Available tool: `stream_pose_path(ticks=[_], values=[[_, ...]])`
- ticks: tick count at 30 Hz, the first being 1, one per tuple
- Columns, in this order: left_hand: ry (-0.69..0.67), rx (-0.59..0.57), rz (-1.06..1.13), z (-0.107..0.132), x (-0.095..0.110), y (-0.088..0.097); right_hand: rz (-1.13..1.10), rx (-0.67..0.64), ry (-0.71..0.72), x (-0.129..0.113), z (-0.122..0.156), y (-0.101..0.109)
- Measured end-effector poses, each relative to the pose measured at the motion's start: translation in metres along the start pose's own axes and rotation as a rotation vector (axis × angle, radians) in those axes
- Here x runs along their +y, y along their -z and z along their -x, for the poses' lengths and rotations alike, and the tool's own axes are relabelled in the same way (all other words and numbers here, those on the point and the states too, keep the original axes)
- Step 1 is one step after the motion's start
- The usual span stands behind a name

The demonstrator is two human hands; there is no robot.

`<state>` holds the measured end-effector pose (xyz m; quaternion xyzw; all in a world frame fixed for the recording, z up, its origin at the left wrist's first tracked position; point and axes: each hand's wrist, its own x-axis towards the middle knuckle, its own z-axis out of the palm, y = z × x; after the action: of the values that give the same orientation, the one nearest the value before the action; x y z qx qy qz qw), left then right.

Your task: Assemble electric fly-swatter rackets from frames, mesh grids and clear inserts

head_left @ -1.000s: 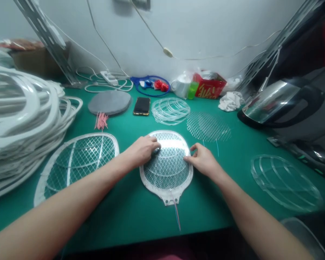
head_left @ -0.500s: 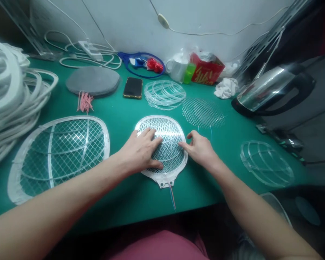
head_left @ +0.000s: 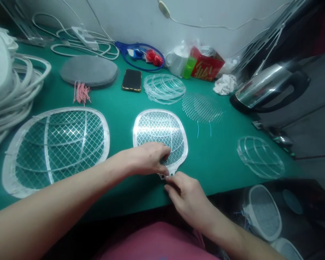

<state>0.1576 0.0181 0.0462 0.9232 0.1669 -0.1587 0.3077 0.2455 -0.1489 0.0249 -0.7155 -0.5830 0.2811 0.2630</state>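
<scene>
Together, the left hand (head_left: 153, 159) and right hand (head_left: 189, 195) were at the neck tab (head_left: 162, 176) of a white mesh frame (head_left: 160, 131), which lay toward the front edge of a green bench (head_left: 211, 162), roughly midway along it, its tab pointing at that edge. The left hand's grip was bent over the lower mesh, a gap between thumb and forefinger; whether it pressed on the plastic could not be told. At the front edge, the right hand's grip had thumb and forefinger drawn close by the tab, though what they pinched, if anything, was hidden. A tug there, with the left hand not bearing down, could have slid the frame toward the front edge, while a dragging left palm might have shifted the mesh. Hard pressure on the narrow tab, pierced by small holes, could have bent or cracked it. To the left, a larger meshed frame (head_left: 61, 144) lay partly behind the left forearm (head_left: 78, 191); a lowered elbow might have knocked it. Pink wires (head_left: 82, 93) lay beyond, toward the back-left corner.
</scene>
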Motion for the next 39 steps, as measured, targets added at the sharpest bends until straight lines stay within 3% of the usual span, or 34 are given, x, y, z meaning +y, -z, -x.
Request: stream_pose_path(ticks=[14,19,22,28,33,39], values=[[0.048,-0.015,-0.16,-0.003,0.018,0.002,0.454,0.037,0.234,0.002,0.009,-0.008],[0.03,-0.007,-0.206,-0.006,0.018,0.0,0.645,-0.072,0.374,-0.007,0.002,-0.002],[0.031,-0.001,-0.192,-0.004,0.016,-0.002,0.629,-0.132,0.365,-0.009,0.002,0.0],[-0.009,0.126,-0.128,0.01,0.01,-0.014,0.307,-0.07,0.287,0.006,-0.001,0.014],[-0.045,0.287,-0.275,0.021,0.011,-0.024,0.368,0.215,0.178,0.032,-0.037,0.045],[-0.066,0.398,-0.19,0.043,0.001,-0.037,0.489,0.077,0.303,0.044,-0.055,0.042]])
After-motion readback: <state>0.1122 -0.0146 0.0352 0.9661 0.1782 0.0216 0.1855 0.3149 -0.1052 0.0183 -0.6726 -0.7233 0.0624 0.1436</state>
